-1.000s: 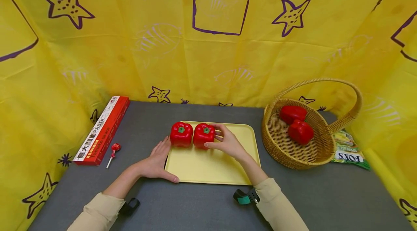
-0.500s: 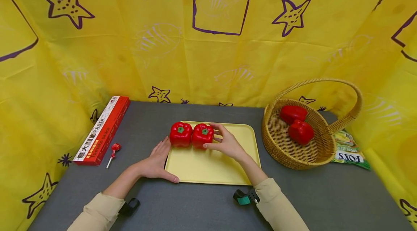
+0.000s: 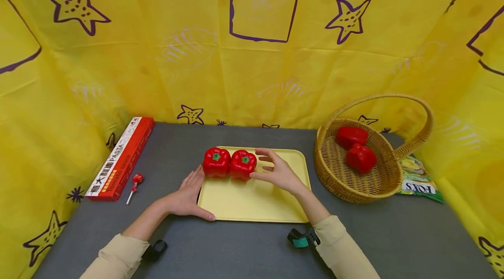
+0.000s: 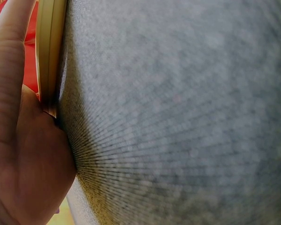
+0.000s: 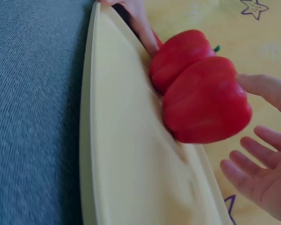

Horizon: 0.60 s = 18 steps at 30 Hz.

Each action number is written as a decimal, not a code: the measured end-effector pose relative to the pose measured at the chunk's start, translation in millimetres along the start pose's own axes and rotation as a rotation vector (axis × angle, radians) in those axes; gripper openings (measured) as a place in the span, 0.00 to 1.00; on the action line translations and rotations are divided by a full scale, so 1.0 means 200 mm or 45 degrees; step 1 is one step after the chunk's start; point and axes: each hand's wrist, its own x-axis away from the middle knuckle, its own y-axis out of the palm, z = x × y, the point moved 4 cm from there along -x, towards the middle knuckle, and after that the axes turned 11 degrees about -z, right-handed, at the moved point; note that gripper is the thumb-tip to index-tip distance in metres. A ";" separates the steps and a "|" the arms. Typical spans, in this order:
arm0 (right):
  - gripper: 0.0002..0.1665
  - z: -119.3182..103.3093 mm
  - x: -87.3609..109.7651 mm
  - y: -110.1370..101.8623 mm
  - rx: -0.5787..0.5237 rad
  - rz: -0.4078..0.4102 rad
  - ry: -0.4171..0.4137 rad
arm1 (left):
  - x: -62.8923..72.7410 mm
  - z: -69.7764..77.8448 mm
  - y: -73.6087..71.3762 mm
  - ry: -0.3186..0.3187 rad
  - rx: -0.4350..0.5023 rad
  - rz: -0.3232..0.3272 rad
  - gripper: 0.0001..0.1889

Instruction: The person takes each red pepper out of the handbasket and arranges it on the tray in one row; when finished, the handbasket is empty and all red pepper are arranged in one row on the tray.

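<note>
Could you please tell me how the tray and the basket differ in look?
The tray is shallow and rectangular; the basket is deeper and rounded. The tray looks smooth and pale yellow; the basket is woven and tan. The tray has no handle; the basket has a tall arched one. Both rest on the gray table.

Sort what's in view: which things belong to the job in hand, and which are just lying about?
In the job:
left pepper
right pepper
tray
probably the basket and its two red pieces

Apparently just lying about:
pasta box
lollipop
FOX'S bag
</note>
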 end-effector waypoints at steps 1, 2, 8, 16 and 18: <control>0.41 0.00 0.01 -0.01 0.008 0.001 -0.006 | 0.00 0.00 0.00 0.003 -0.001 0.003 0.72; 0.41 0.00 0.01 -0.02 0.012 0.002 -0.012 | 0.00 0.00 0.00 0.007 -0.002 0.007 0.72; 0.40 -0.02 0.06 -0.07 0.010 0.033 -0.022 | -0.01 0.00 0.00 0.031 -0.010 0.023 0.72; 0.41 0.05 0.10 -0.14 0.044 0.078 -0.033 | 0.00 0.00 0.00 0.007 -0.007 0.009 0.72; 0.42 0.10 0.10 -0.17 0.053 0.083 -0.043 | 0.00 0.00 0.00 0.003 -0.007 0.006 0.72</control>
